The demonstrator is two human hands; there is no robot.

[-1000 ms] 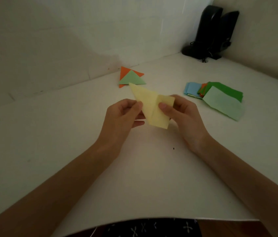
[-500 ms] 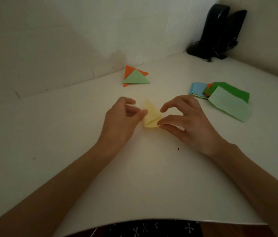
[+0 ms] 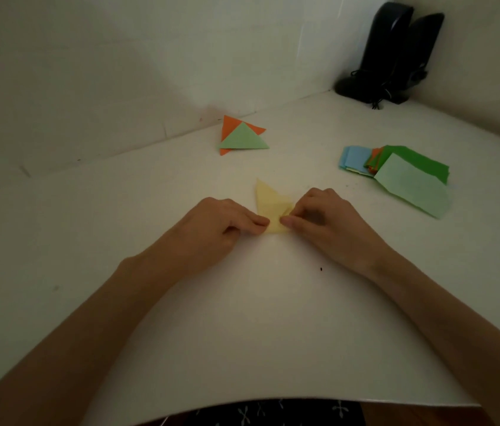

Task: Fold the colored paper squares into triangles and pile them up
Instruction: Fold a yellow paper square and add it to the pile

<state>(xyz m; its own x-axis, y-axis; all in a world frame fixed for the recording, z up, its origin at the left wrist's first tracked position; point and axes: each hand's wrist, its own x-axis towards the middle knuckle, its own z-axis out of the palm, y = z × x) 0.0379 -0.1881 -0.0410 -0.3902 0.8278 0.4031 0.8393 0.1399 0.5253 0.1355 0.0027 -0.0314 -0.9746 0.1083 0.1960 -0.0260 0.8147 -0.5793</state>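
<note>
white table [image 3: 181, 318] set into a pale corner carries everything. yellow paper [image 3: 268, 199] lies flat on it between the two hands, partly folded, with one pointed corner sticking out beyond the fingertips. left hand [image 3: 218, 222] pinches the sheet's near left edge with curled fingers and thumb. right hand [image 3: 325, 219] pinches the near right edge the same way, and the fingertips of both nearly meet over the sheet. the paper looks thin, light and limp. it would likely slide on the smooth table and spring open unless pinned, so it is best held at the corners while a finger runs the crease. a rough pull would probably wrinkle or tear it. beyond the left hand sits the pile [image 3: 242, 138] of triangles, green on orange. out past the right hand lies the stack [image 3: 411, 182] of squares, with black speakers [image 3: 396, 50] further off.
</note>
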